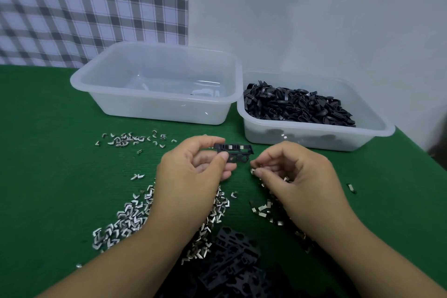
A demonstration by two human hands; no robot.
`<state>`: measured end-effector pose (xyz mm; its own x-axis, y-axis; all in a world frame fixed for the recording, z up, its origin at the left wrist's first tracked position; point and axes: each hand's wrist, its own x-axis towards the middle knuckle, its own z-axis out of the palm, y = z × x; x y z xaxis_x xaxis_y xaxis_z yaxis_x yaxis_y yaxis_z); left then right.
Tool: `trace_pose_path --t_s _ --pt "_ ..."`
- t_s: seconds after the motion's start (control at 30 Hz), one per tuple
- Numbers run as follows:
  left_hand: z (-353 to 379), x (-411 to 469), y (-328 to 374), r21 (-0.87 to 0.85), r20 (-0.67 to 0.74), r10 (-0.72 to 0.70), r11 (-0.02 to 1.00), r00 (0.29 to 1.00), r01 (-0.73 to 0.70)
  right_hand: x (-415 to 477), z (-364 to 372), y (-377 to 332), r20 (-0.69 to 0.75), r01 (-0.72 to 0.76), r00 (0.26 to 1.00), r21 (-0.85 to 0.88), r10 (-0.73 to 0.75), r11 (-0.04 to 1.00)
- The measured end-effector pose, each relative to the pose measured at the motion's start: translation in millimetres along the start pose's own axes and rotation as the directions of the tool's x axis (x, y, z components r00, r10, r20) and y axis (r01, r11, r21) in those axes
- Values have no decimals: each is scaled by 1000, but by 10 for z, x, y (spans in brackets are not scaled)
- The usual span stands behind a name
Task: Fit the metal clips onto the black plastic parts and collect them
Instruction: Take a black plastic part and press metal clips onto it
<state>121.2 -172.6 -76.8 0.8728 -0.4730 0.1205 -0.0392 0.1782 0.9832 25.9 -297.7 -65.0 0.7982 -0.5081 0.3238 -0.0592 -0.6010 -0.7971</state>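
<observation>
Centre frame: left hand [193, 167] pinches a black plastic part [238, 150] by its left end, thumb below, forefinger on top, and holds it clear of the green desk [48, 152]. Pale metal shows in some slots of the part's upper row. Right hand [290, 172], just right of the part: fingers curled, thumb and forefinger tips pressed together, apparently on a single clip [253, 171], mostly hidden. Loose metal clips [130, 215] lie strewn lower left and under both wrists; more black parts [232, 256] are heaped at bottom centre. Judged handling: the part is light, stiff and thin-walled with open slots, so grip the solid end or long edges, not the fine ribs, which might flex or snap. Clips are tiny, springy and smooth, probably slippery with sharp edges; fingertip pinch across the bend. Upper centre, translucent tub [154, 113], contents unclear; right tub [314, 138] holds dark loop pieces. No brand, label or readable writing anywhere.
</observation>
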Motion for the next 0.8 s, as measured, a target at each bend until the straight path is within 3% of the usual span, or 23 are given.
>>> trace_pose_path --t_s 0.2,0.5,0.8 --pt "1 -6 5 -6 12 4 1000 1000 -4 2 14 -5 10 8 1000 105 -9 994" --pt "-5 -5 -2 11 15 8 1000 1000 -8 6 13 3 -90 12 996 150 2 989" --pt "-4 -7 -17 17 53 -14 1000 998 13 -11 -7 -36 -170 131 978 29 -124 991"
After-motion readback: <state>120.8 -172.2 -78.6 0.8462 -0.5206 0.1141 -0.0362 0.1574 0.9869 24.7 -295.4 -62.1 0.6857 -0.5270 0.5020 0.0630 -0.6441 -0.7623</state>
